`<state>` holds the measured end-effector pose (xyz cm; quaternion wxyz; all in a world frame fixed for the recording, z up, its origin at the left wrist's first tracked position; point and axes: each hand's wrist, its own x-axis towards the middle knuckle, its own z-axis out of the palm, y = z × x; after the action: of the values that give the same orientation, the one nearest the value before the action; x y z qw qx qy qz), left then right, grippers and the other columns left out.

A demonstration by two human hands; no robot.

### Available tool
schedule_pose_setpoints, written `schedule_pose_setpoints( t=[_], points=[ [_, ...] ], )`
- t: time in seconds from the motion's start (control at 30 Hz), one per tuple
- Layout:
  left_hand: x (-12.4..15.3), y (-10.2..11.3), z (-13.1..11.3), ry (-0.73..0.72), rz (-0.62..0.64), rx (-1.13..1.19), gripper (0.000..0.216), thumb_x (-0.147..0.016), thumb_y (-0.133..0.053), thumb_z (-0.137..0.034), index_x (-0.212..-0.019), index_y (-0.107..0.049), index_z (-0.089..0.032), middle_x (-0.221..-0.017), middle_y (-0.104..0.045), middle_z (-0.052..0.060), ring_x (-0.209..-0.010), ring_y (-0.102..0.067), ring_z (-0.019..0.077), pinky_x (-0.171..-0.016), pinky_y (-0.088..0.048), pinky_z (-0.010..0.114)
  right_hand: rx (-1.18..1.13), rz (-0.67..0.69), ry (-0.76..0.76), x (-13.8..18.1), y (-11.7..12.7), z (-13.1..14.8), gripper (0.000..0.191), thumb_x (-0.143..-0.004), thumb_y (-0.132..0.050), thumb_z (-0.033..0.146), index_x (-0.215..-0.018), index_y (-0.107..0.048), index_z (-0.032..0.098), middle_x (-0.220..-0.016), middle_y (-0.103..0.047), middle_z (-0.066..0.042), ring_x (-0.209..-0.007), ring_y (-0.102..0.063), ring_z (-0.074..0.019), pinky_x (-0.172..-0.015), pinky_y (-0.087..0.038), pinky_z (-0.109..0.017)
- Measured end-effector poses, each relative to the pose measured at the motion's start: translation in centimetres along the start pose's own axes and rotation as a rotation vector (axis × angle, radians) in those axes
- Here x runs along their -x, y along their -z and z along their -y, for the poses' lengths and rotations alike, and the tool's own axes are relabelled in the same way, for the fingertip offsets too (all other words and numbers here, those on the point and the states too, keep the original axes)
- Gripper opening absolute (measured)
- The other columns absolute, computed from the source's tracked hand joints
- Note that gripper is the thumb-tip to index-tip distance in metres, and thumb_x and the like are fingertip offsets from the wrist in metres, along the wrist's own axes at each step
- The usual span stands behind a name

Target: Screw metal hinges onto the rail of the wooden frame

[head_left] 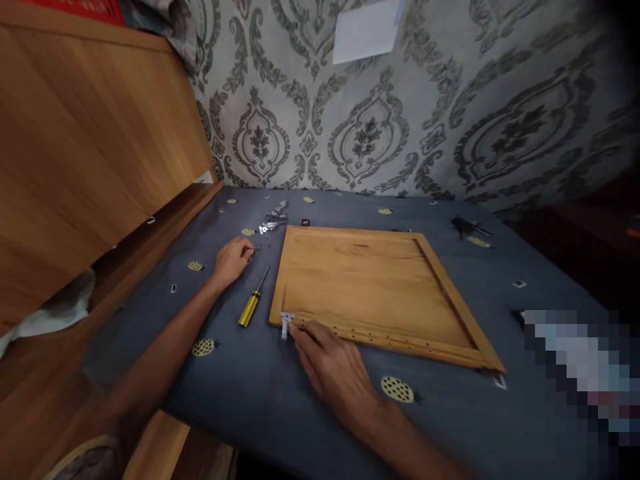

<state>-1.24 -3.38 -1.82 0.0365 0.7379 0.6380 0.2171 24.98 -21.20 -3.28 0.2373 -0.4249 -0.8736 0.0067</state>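
A wooden cabinet door (pixel 360 280) lies flat, with a row of small dark holes along its near edge. At its near left corner sits a metal hinge (pixel 285 324), which the fingertips of my right hand (pixel 335 367) grip from the right. My left hand (pixel 234 260) is closed in a pinch to the left of the door, a small silver screw (pixel 257 249) at its fingertips. Between my left hand and the door lies a yellow-handled screwdriver (pixel 253 300). More loose hinges (pixel 273 223) lie beyond my left hand, with tiny screws (pixel 269 241) near them.
A dark cloth with pineapple prints (pixel 220 380) covers the surface. Dark pliers-like tools (pixel 470 228) lie at the far right. A small dark square item (pixel 305 222) rests behind the door. Wooden furniture (pixel 95 127) stands on the left, and a patterned wall (pixel 310 120) rises behind.
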Motion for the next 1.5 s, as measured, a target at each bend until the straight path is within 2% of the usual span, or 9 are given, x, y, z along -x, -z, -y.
schedule_pose_setpoints(
  t=[0.13,0.23,0.27,0.33,0.37,0.47,0.53,0.8,1.5],
  points=[
    [0.7,1.7,-0.7,-0.064,0.047,0.046,0.016,-0.096,-0.053,-0.019,-0.094,-0.069,-0.019,-0.098,-0.071,0.006,-0.094,-0.065,0.0222,-0.088,-0.051,0.033,-0.005,0.028,-0.018,-0.1,0.3,0.2,0.031,-0.101,-0.055,0.008,-0.124,-0.073,0.018,-0.101,-0.079,-0.009,-0.086,-0.077,-0.02,-0.066,-0.056,-0.026],
    [1.5,3.3,-2.2,-0.147,0.154,0.098,0.015,-0.096,-0.055,-0.024,-0.097,-0.069,-0.019,-0.099,-0.071,0.005,-0.092,-0.063,0.0201,-0.087,-0.05,0.031,-0.028,0.055,-0.033,-0.1,0.5,0.3,0.031,-0.101,-0.055,0.009,-0.126,-0.073,0.017,-0.101,-0.078,-0.01,-0.088,-0.076,-0.0218,-0.066,-0.056,-0.028],
    [1.8,3.9,-2.9,-0.194,0.22,0.131,0.015,-0.097,-0.055,-0.026,-0.096,-0.069,-0.019,-0.096,-0.071,0.003,-0.089,-0.063,0.019,-0.083,-0.05,0.03,-0.032,0.058,-0.033,-0.1,0.5,0.3,0.03,-0.102,-0.056,0.01,-0.126,-0.073,0.017,-0.101,-0.078,-0.01,-0.088,-0.076,-0.022,-0.066,-0.056,-0.028],
    [2.6,4.8,-4.5,-0.359,0.461,0.273,0.02,-0.099,-0.054,-0.032,-0.097,-0.069,-0.019,-0.095,-0.071,0.003,-0.087,-0.063,0.0183,-0.081,-0.049,0.029,-0.036,0.051,-0.031,0.0,0.6,0.3,0.03,-0.102,-0.055,0.011,-0.126,-0.073,0.016,-0.1,-0.077,-0.009,-0.086,-0.075,-0.0217,-0.065,-0.056,-0.029],
    [3.0,5.2,-5.3,-0.423,0.538,0.314,0.02,-0.099,-0.054,-0.033,-0.096,-0.068,-0.019,-0.095,-0.07,0.003,-0.088,-0.063,0.0183,-0.082,-0.049,0.029,-0.037,0.047,-0.027,0.0,0.6,0.3,0.029,-0.102,-0.055,0.011,-0.126,-0.073,0.016,-0.1,-0.077,-0.009,-0.085,-0.075,-0.0215,-0.064,-0.056,-0.029],
    [4.1,5.9,-7.2,-0.547,0.702,0.306,0.021,-0.101,-0.052,-0.032,-0.089,-0.064,-0.02,-0.091,-0.068,0.002,-0.086,-0.062,0.0179,-0.084,-0.048,0.029,-0.041,0.038,-0.024,0.0,0.6,0.4,0.029,-0.103,-0.054,0.01,-0.125,-0.072,0.016,-0.098,-0.076,-0.009,-0.084,-0.074,-0.0207,-0.063,-0.054,-0.028],
    [4.5,6.2,-7.9,-0.569,0.749,0.293,0.022,-0.101,-0.05,-0.031,-0.085,-0.062,-0.021,-0.088,-0.066,0.002,-0.087,-0.062,0.0189,-0.086,-0.047,0.03,-0.048,0.041,-0.029,0.0,0.6,0.5,0.029,-0.103,-0.053,0.01,-0.124,-0.072,0.016,-0.097,-0.076,-0.009,-0.085,-0.074,-0.0202,-0.064,-0.054,-0.028],
    [4.6,6.6,-8.4,-0.571,0.801,0.306,0.022,-0.1,-0.05,-0.03,-0.082,-0.06,-0.022,-0.085,-0.065,0.003,-0.088,-0.061,0.0206,-0.089,-0.048,0.032,-0.071,0.045,-0.045,0.0,0.5,0.5,0.03,-0.105,-0.05,0.012,-0.126,-0.072,0.016,-0.096,-0.074,-0.009,-0.085,-0.072,-0.0203,-0.062,-0.053,-0.029],
    [4.6,6.0,-8.3,-0.678,0.788,0.209,0.021,-0.103,-0.054,-0.024,-0.083,-0.058,-0.02,-0.087,-0.063,0.002,-0.089,-0.059,0.0189,-0.083,-0.043,0.029,-0.042,0.024,-0.032,0.1,0.5,0.5,0.027,-0.105,-0.055,0.014,-0.125,-0.072,0.017,-0.095,-0.076,-0.007,-0.084,-0.073,-0.02,-0.062,-0.05,-0.029]
  ],
)
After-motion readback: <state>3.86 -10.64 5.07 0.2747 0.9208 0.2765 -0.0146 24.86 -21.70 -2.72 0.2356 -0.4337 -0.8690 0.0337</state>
